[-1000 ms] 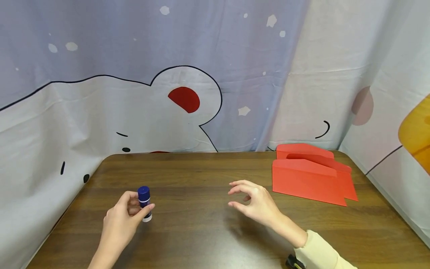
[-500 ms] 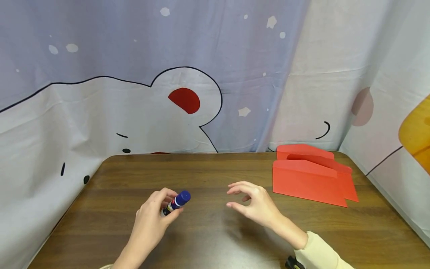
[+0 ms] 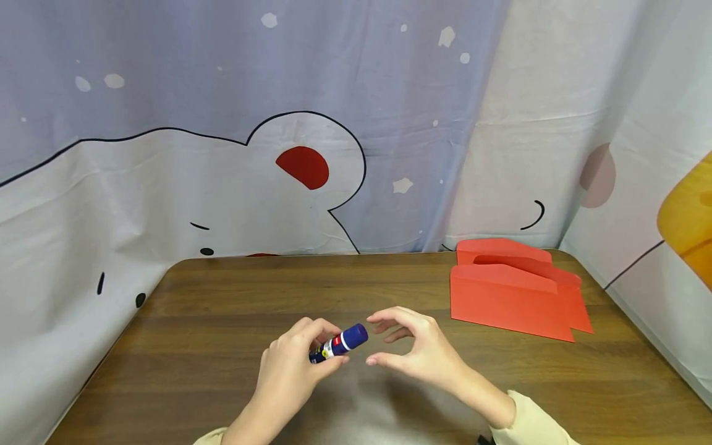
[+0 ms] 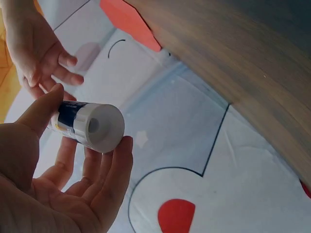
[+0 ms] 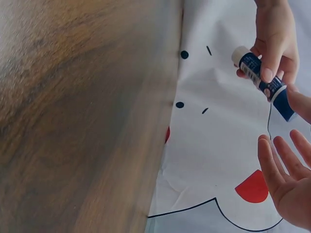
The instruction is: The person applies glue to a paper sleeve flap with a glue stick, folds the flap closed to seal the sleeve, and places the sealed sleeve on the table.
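Note:
A glue stick [image 3: 337, 343] with a blue cap and white base is held above the table, tilted with its cap toward the right. My left hand [image 3: 289, 364] grips it between thumb and fingers. In the left wrist view the white base of the glue stick [image 4: 104, 127] faces the camera. My right hand [image 3: 423, 349] is just right of the cap, its thumb and fingers spread apart around a gap and holding nothing. The right wrist view has the blue cap beside the thumb of my right hand [image 5: 291, 179].
Several red envelopes [image 3: 506, 300] lie overlapped at the table's back right. The brown wooden table [image 3: 233, 309] ends against a printed curtain [image 3: 167, 198]. A dark object peeks out beside the right sleeve [image 3: 531, 420].
My left hand has lifted the upright glue stick off the table, carried it right and tipped its cap toward my right hand. The right hand has barely moved, its fingers spreading slightly.

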Tool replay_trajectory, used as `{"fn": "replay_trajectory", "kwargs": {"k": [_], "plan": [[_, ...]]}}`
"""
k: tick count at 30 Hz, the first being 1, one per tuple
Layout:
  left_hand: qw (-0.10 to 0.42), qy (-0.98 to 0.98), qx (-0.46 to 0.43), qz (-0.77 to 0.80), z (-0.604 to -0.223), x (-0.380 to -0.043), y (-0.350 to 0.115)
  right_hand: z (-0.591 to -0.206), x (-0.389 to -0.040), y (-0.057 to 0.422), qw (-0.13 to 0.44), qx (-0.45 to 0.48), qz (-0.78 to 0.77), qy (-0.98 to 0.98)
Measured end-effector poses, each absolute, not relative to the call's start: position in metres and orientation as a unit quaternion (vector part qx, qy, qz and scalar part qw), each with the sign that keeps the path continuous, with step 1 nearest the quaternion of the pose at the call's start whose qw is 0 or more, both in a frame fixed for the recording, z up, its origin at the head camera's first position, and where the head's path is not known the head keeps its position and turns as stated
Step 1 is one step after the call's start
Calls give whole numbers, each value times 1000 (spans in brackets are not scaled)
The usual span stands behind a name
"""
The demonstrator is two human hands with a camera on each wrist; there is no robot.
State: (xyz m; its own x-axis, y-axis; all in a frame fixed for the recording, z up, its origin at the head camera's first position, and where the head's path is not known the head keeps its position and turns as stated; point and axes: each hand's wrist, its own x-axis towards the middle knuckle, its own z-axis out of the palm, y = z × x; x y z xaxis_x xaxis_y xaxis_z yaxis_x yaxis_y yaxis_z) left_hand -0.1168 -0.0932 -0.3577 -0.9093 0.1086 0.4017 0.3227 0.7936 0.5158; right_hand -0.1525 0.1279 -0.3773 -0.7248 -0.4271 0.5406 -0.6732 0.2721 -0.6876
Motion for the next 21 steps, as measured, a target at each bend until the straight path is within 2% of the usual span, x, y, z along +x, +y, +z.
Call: {"fn": "replay_trajectory", "kwargs": {"k": [21], "plan": [[194, -923, -176, -282, -364, -111, -79, -380, -149, 127, 57, 369, 545, -751]]}}
